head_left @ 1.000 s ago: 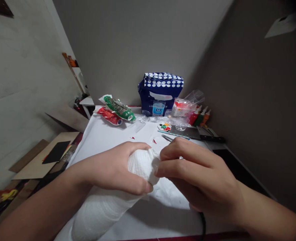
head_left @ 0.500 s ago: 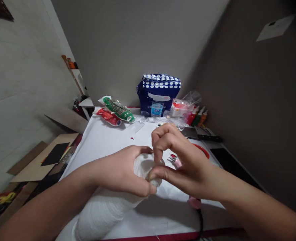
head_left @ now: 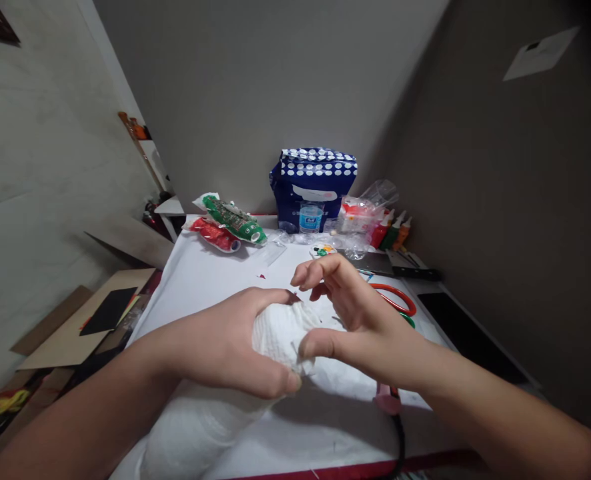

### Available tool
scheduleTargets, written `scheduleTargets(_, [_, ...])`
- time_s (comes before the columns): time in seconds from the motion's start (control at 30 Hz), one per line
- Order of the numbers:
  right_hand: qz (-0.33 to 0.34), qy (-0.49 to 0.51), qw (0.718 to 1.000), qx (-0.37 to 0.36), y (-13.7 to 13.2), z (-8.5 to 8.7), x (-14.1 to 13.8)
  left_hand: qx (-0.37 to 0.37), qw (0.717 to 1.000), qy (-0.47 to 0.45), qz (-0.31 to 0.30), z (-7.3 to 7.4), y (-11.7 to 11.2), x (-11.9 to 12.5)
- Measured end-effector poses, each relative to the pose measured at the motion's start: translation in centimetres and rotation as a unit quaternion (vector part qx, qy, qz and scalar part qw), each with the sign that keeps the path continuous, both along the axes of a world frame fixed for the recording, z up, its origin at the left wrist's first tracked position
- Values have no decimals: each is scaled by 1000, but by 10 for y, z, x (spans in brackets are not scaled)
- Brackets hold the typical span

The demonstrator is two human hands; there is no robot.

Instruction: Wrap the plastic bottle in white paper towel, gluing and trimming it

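My left hand [head_left: 230,350] is wrapped over the narrow end of a long white gauze-wrapped form [head_left: 210,427], thumb on the near side and fingertips on the far side. The thick part of the form slants down toward the lower left, partly behind my left forearm. Its end [head_left: 285,333] shows woven, creased gauze with loose threads. At that end my right hand [head_left: 355,320] is open, fingers raised and spread from the thumb. Its thumb tip is at the gauze; whether it touches, I cannot tell.
Right of my hands are orange and green scissor-like handles [head_left: 398,297] and a pink tool [head_left: 388,399] with a black cord. Behind lie a knife [head_left: 400,272], a blue bag [head_left: 315,190], paint bottles [head_left: 390,230] and green and red packets [head_left: 233,220]. Cardboard [head_left: 65,333] is at left.
My right hand has opened from a curled pinch at the gauze end, its fingers lifting and spreading away. The left hand keeps its hold, and the form has shifted slightly left.
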State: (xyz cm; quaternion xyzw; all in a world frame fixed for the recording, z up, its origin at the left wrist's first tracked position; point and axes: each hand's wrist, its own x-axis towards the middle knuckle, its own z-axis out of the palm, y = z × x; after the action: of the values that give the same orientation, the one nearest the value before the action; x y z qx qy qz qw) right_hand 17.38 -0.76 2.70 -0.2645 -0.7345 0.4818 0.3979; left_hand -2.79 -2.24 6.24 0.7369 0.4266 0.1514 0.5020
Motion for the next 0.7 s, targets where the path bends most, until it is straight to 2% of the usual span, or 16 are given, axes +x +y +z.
scheduleTargets(0.2, [-14,45,998,-31,1,-4,-16,44,999,-10,7,0,9,4])
scheduleTargets(0.37, [-53,135,989,20,6,10,-17,4,1000,-23,-16,1,7,3])
scheduleTargets(0.47, [-86,200,975,38,5,18,-13,42,998,-33,30,3,5,-8])
scheduleTargets(0.57, [-85,182,980,10,-2,15,-8,73,992,-36,96,6,4,-20])
scheduleTargets(0.7, [-102,100,990,-16,-10,-4,10,15,988,-106,110,10,5,-32])
